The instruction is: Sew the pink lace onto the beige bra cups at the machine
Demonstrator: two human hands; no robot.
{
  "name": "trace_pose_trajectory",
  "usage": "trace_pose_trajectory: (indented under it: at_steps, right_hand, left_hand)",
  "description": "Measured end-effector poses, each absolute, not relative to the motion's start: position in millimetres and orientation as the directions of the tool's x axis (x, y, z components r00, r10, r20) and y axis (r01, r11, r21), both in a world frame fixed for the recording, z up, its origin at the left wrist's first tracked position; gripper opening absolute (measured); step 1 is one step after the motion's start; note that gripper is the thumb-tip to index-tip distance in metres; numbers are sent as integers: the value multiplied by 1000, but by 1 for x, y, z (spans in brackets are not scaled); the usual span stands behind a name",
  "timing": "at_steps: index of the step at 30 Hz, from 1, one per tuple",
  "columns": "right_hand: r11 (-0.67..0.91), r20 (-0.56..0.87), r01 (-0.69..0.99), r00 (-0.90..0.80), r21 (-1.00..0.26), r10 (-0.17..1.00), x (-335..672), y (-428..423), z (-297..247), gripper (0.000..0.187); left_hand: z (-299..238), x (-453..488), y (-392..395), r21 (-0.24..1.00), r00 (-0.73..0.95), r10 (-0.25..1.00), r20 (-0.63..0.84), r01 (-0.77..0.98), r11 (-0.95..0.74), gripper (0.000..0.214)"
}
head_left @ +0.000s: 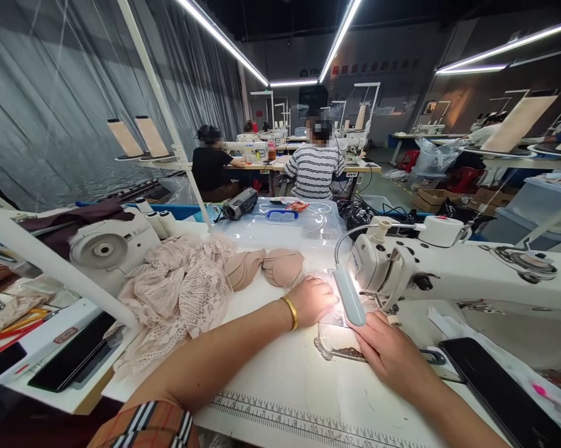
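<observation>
Hands [314, 303] at pale fabric [321, 277] — grip unclear — by sewing machine [378, 261] and numbered ruler [289, 414]; "YING" lettering [315, 73] beyond

Sleeve [142, 428], near left of the scene: tan-brown checked cloth, crossed by bold black and white bands and thin red lines; hem ends around the elbow, with the left forearm bare beyond it. Bracelet [292, 313], left wrist: gold-coloured, a narrow rounded band with a shiny surface. Left hand [312, 301]: bare. Right hand [388, 350]: bare, as is the right forearm, near right.
</observation>
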State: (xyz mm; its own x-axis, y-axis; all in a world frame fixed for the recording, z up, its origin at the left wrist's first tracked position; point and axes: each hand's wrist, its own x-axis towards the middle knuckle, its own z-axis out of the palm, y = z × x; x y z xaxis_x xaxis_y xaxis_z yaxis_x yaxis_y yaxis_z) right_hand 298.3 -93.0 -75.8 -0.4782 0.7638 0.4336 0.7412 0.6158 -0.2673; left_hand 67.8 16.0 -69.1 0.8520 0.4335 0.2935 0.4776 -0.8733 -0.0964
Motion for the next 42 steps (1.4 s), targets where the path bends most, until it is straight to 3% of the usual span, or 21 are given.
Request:
trace_pose_trajectory:
  at_steps: [4, 7, 8, 10, 11, 12, 13, 14, 15, 17, 20, 23, 26, 30, 33, 36, 42]
  right_hand:
    - [633, 455, 670, -458, -389, 764, 295, -99, -75, 25]
    - [456, 291, 580, -359, -675, 887, 279, -105, -72, 25]
    - [348, 205, 516, -315, -782, 927, 271, -107, -71, 28]
    - [146, 65, 341, -240, -929, 969, 252, -111, -67, 38]
    - [86, 31, 252, -214, -964, 976, 243, -113, -65, 47]
    - [56, 20, 182, -192, -982, 981, 234, -117, -64, 56]
    - [43, 20, 133, -171, -990, 985, 226, -122, -63, 62]
    - [42, 25, 103, -156, -994, 987, 219, -127, -64, 65]
    - [50, 36, 88, -148, -995, 988, 214, -134, -66, 65]
    - [82, 67, 95, -157, -992, 985, 207, -151, -74, 57]
    - [163, 126, 179, -199, -970, 972, 204, -176, -86, 46]
    - [251, 182, 251, -268, -935, 946, 204, -186, -84, 43]
    - [216, 133, 263, -300, -940, 945, 208, -175, -69, 54]
    - [-180, -202, 104, -269, -978, 942, 217, -156, -49, 76]
    - [-342, -307, -142, -222, -929, 926, 218, -164, -46, 78]
    - [-258, -239, -278, -99, -925, 966, 211, -181, -55, 77]
    - [-73, -89, -196, 75, -978, 993, 204, -188, -65, 99]
  left_hand:
    - [-65, 54, 14, -27, 823, 482, 301, 513, -858, 18]
    - [-55, 34, -15, 58, 808, 475, 348, 487, -871, 22]
    - [-52, 28, -33, 127, 794, 472, 383, 461, -878, 22]
    - [-47, 20, -77, 423, 706, 517, 484, 329, -844, 22]
    - [-46, 18, -102, 598, 667, 586, 459, 256, -760, 26]
    - [-45, 18, -125, 781, 638, 688, 345, 211, -587, 33]
    - [-46, 20, -145, 936, 644, 751, 146, 155, -316, 39]
    - [-47, 22, -162, 998, 620, 783, -54, 68, 14, 48]
    - [-47, 25, -173, 963, 572, 797, -194, -44, 266, 56]
    - [-48, 30, -182, 837, 414, 865, -283, -334, 433, 60]
    - [-47, 32, -173, 750, 101, 961, -256, -607, 263, 51]
    - [-46, 32, -168, 748, -45, 960, -277, -637, 186, 52]
    - [-46, 31, -175, 794, 85, 974, -209, -567, 220, 57]
    - [-42, 23, -185, 767, 447, 880, -160, -505, 396, 57]
    - [-38, 20, -182, 747, 402, 905, -141, -556, 364, 58]
    - [-37, 23, -172, 744, 295, 941, -167, -589, 317, 57]
    - [-33, 43, -158, 731, 213, 963, -165, -629, 264, 45]
